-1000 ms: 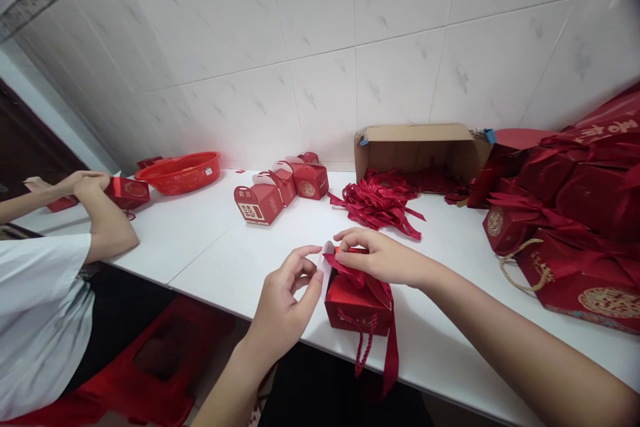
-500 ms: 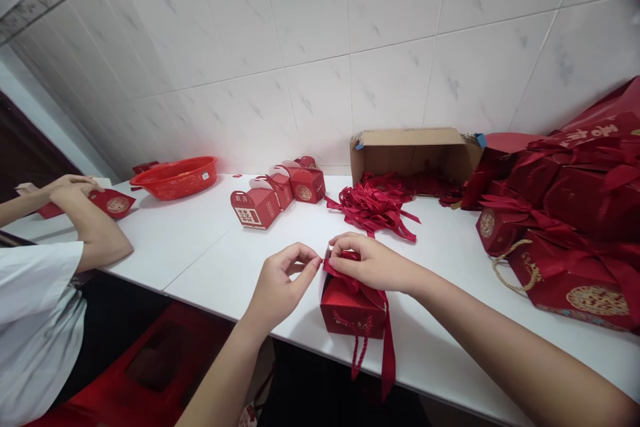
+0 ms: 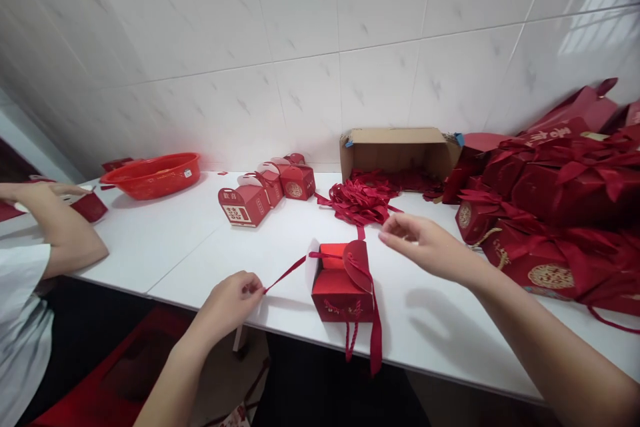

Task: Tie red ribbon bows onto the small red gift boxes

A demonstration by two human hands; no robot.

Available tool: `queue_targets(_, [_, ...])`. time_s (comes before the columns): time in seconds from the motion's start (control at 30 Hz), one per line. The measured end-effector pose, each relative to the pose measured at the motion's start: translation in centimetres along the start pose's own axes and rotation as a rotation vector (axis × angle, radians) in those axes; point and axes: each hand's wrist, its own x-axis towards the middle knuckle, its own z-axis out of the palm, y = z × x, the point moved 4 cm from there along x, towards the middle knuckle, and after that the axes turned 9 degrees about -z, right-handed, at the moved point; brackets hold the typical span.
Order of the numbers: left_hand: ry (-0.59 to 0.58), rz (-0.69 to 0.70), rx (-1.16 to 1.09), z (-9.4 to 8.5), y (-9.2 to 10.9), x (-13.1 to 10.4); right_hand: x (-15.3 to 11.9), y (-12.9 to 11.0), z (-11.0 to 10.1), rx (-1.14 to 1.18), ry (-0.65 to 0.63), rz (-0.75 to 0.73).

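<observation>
A red gift box point(image 3: 336, 282) stands at the table's front edge, its top flaps raised and partly open. Thin red ribbon point(image 3: 286, 274) passes across its top; one end stretches left, and the other hangs down the right side past the table edge. My left hand point(image 3: 225, 305) pinches the left end, holding it taut away from the box. To the right of the box, my right hand point(image 3: 425, 243) hovers above the table with bent fingers, thumb apart and nothing visible in them. A twisted red cord handle point(image 3: 353, 333) dangles at the box's front.
Behind the box lies a pile of red ribbons point(image 3: 363, 200), before an open cardboard carton point(image 3: 400, 137). Small red boxes point(image 3: 247, 205) stand left of it. Beribboned boxes point(image 3: 555, 200) are heaped at right. A red basin point(image 3: 155, 177) and a co-worker's arm point(image 3: 70, 227) are at left.
My left hand has drawn the ribbon end out to the left. My right hand has come off the box and moved right. The view has shifted slightly.
</observation>
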Motion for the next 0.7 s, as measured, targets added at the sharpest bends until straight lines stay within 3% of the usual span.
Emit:
queue_targets(0.1, [0.105,0.052,-0.100,-0.3,0.8,0.4,-2.5,1.3,1.8,0.139,-0.116,0.055])
queue_targets(0.2, [0.130,0.115,-0.421,0.2,3.9,0.5,-3.9,2.6,4.1,0.390,-0.152,0.130])
queue_targets(0.3, [-0.072,0.180,-0.717,1.5,7.5,0.4,-4.4,3.4,5.7,0.621,-0.127,0.187])
queue_targets(0.4, [-0.314,0.220,-0.850,2.6,9.8,0.2,-4.6,3.7,6.3,0.718,-0.086,0.217])
queue_targets(0.47, [-0.388,0.219,-0.844,3.0,10.4,0.2,-4.7,3.7,6.5,0.700,-0.077,0.228])
queue_targets(0.7, [-0.375,0.189,-0.686,3.3,9.9,0.1,-4.4,3.4,7.1,0.501,-0.049,0.120])
